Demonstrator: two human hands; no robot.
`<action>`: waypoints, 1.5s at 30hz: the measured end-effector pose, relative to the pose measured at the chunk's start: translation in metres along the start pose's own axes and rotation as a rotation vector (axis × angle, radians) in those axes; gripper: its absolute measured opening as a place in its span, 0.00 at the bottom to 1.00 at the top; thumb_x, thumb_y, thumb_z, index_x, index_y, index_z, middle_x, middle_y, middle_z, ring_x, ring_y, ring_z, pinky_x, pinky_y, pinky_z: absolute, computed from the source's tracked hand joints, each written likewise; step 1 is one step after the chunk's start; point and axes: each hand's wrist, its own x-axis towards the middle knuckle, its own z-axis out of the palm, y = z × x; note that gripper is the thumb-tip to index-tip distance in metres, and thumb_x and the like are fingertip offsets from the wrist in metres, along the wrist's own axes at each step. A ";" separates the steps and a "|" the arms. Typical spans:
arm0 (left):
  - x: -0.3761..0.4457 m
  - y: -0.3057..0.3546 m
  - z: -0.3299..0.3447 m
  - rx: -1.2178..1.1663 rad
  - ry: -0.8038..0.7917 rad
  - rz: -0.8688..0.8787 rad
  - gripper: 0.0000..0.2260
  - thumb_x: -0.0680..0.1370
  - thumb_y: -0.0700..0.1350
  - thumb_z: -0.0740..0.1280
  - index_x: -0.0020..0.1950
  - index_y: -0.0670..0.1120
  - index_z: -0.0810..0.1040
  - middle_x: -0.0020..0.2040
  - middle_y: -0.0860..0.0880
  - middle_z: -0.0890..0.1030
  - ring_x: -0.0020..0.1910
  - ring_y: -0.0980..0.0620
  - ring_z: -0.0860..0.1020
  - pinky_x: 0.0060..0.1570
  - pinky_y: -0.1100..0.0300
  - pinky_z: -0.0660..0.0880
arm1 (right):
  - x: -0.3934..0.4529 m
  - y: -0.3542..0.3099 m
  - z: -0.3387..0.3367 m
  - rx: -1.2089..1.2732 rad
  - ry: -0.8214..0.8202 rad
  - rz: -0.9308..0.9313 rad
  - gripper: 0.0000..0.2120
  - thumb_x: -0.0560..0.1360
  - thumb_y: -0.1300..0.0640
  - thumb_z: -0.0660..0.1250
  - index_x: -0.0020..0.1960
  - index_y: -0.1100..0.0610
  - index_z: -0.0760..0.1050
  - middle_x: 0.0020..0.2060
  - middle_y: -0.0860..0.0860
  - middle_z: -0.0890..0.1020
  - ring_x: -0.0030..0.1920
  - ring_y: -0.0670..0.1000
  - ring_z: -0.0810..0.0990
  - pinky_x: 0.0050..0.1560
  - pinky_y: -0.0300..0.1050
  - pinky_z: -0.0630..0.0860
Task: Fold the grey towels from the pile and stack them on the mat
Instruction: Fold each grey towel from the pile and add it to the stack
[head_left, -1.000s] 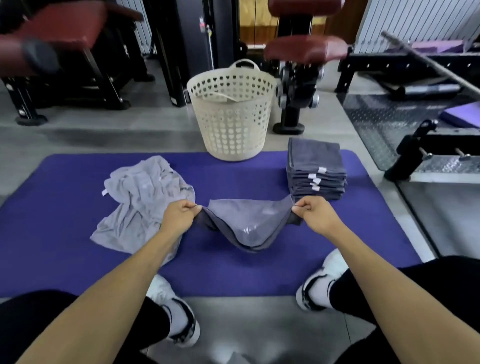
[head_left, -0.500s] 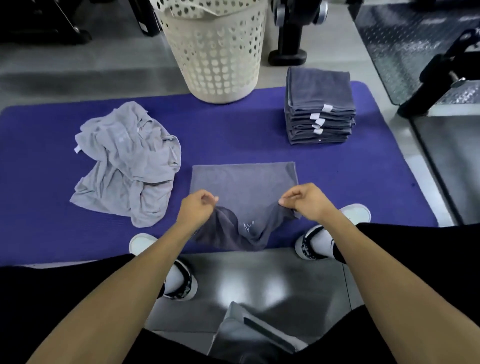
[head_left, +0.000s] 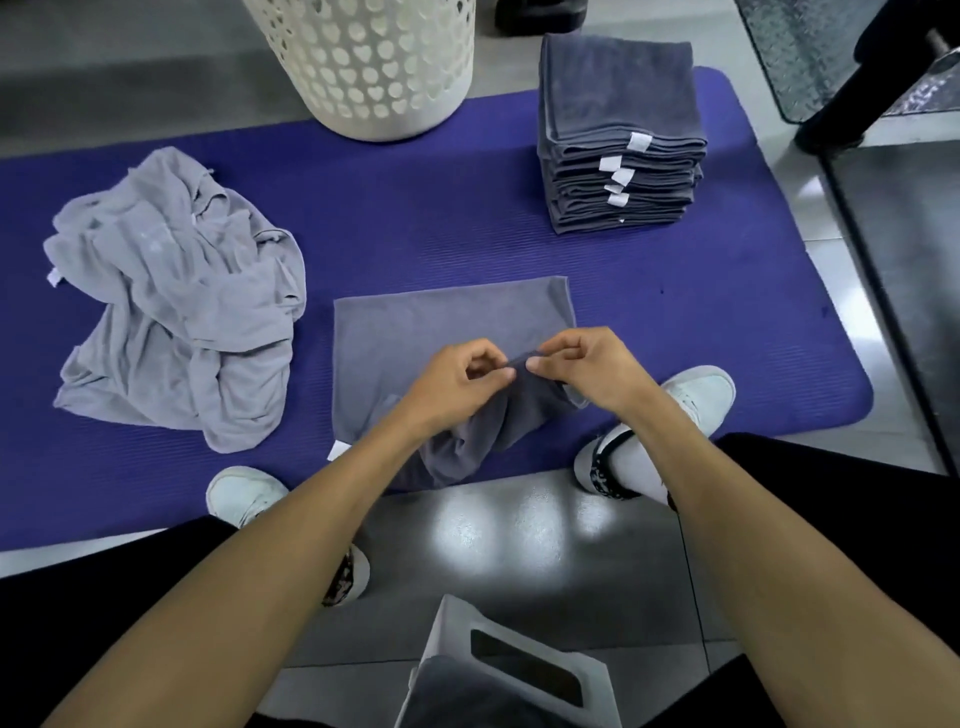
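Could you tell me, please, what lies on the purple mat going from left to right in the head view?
Crumpled light grey towel pile → dark grey towel being folded, pinched by the left hand and the right hand → stack of folded grey towels.

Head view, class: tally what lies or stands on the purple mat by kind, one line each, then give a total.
Stack of folded dark grey towels: 1
Towel being folded, pinched by left hand and right hand: 1
Heap of crumpled light grey towels: 1
Cream basket: 1
Shoes touching the purple mat: 2
Total: 6
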 end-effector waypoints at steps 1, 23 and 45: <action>0.006 0.000 -0.001 -0.006 0.000 -0.009 0.06 0.78 0.39 0.70 0.43 0.48 0.77 0.34 0.57 0.79 0.35 0.63 0.76 0.42 0.67 0.73 | 0.004 0.004 -0.001 -0.003 -0.022 0.005 0.06 0.71 0.56 0.77 0.45 0.55 0.81 0.35 0.56 0.83 0.34 0.43 0.79 0.38 0.36 0.75; 0.226 -0.040 0.038 0.287 -0.002 -0.182 0.04 0.75 0.45 0.73 0.48 0.46 0.84 0.39 0.51 0.79 0.39 0.56 0.75 0.44 0.62 0.72 | 0.070 0.107 -0.013 -0.091 0.097 0.241 0.16 0.80 0.52 0.65 0.41 0.63 0.72 0.32 0.49 0.72 0.32 0.47 0.70 0.31 0.37 0.66; 0.278 -0.055 0.082 0.636 0.008 -0.201 0.08 0.79 0.49 0.69 0.55 0.47 0.78 0.57 0.46 0.73 0.59 0.48 0.72 0.54 0.52 0.73 | 0.080 0.167 -0.004 -0.197 0.120 0.317 0.16 0.81 0.50 0.60 0.35 0.48 0.70 0.31 0.49 0.77 0.47 0.57 0.76 0.58 0.48 0.67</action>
